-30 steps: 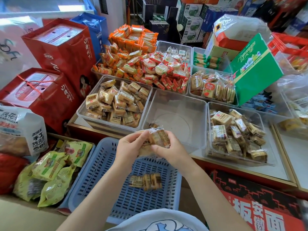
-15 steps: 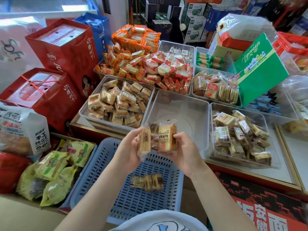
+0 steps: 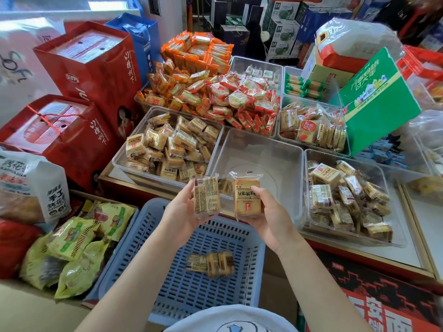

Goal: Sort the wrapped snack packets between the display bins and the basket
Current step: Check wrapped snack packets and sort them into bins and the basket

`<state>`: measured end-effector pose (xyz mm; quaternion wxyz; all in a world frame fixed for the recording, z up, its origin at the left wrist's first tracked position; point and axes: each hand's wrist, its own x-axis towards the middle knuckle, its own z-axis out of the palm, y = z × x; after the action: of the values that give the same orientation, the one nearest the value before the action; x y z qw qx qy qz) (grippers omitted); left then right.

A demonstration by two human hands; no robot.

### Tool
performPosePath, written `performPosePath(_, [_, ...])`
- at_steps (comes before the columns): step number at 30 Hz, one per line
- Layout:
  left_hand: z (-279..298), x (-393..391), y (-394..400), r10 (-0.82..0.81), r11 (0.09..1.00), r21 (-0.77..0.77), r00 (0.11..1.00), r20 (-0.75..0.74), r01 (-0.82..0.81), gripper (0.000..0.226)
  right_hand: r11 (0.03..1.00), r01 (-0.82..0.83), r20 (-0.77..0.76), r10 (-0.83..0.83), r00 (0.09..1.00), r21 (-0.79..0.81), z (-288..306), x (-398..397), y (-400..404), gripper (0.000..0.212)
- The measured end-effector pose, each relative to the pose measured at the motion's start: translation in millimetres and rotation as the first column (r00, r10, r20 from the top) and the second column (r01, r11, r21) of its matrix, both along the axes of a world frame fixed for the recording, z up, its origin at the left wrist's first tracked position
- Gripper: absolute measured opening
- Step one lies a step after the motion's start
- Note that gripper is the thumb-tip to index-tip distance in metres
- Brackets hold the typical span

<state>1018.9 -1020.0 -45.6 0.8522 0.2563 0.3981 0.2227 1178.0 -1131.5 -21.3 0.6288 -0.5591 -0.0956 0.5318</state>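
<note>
Two wrapped snack packets sit side by side above the far rim of the blue basket [image 3: 148, 255]. The left hand [image 3: 182, 214] grasps the left packet [image 3: 206, 195], its printed back label facing up, fingers curled round its lower edge. The right hand [image 3: 271, 219] grasps the right packet [image 3: 247, 195], front label up, thumb pressed on its upper right corner. More wrapped pieces show between the two packets, though which hand holds them I cannot tell. At 6 o'clock from the hands, a small cluster of packets [image 3: 211, 263] lies on the basket floor. At 12 o'clock stands an empty clear bin [image 3: 261, 154]; at 10 o'clock a bin full of tan packets [image 3: 167, 144]; at 3 o'clock another bin with similar packets [image 3: 347, 200]. Red gift boxes [image 3: 79, 97] stand far at 10 o'clock.
</note>
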Motion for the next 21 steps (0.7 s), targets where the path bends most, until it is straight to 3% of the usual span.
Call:
performPosePath(4, [-9.1,10.0,6.6,-0.052,0.992,0.112,0.994,-0.098,0.063,0.028,0.999,-0.051,0.022,0.051,0.998,-0.018,-2.2,5.6,6.0,0.027])
performPosePath(9, [-14.8,26.9,14.8,-0.038,0.982,0.179,0.987,-0.157,0.066,0.033,0.998,0.002,0.059,0.002,0.998,-0.063,-14.6,20.0,16.1,0.033])
performPosePath(14, [-21.0,54.9,31.8,-0.037,0.958,0.264,0.961,-0.272,0.111,0.041,0.997,0.032,0.085,-0.026,0.996,-0.065,-25.8,44.0,31.3,0.025])
performPosePath(17, [-21.1,79.1,38.8,-0.123,0.940,0.272,0.949,-0.292,0.205,0.031,0.995,0.008,0.082,0.000,0.997,-0.095,-32.5,56.8,46.3,0.036])
performPosePath(21, [-29.2,104.0,53.6,-0.318,0.869,0.275,0.890,-0.326,0.411,0.042,0.991,-0.031,0.060,0.039,0.997,-0.128,-50.2,76.5,67.2,0.032])
